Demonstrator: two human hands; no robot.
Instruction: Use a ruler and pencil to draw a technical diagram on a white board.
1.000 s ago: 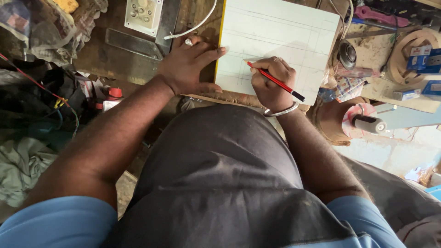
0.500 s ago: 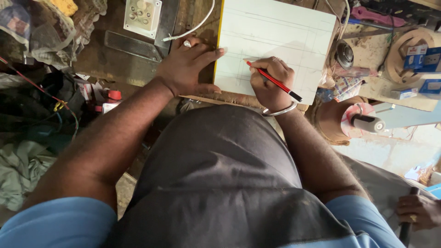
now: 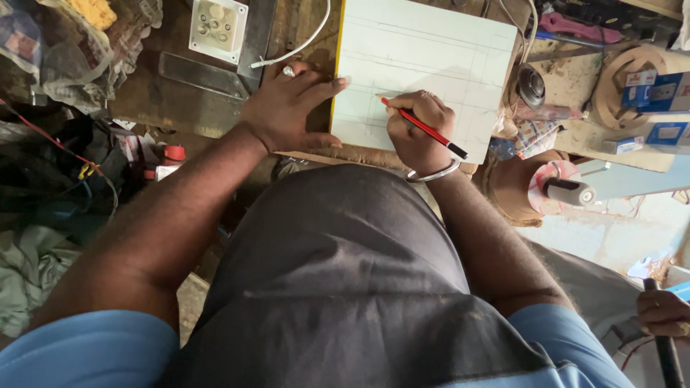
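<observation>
Right now the right hand (image 3: 420, 129) pinches a red pencil (image 3: 424, 129), fingers closed tight around the shaft, tip down on the white board (image 3: 431, 50) near its lower edge, among faint ruled lines. Left hand (image 3: 287, 111) lies flat and open, holding nothing, palm on the bench (image 3: 194, 108) with fingertips pressing the board's left edge at the yellow strip. Board sits on the bench right in front of the belly, close edge almost at the bench lip. Risks as I judge them: only the fingertips pin the board, so a hard stroke could skid or twist it and bend the line; too much pressure may snap the pencil tip; the right wrist and its metal bangle (image 3: 431, 174) could drag over and smudge marks already drawn. White cable (image 3: 302, 44) and square switch plate (image 3: 217, 29) lie just beside the left hand, so a shifting elbow could knock them. Another person's hand (image 3: 661, 312) sits at far right, well apart.
</observation>
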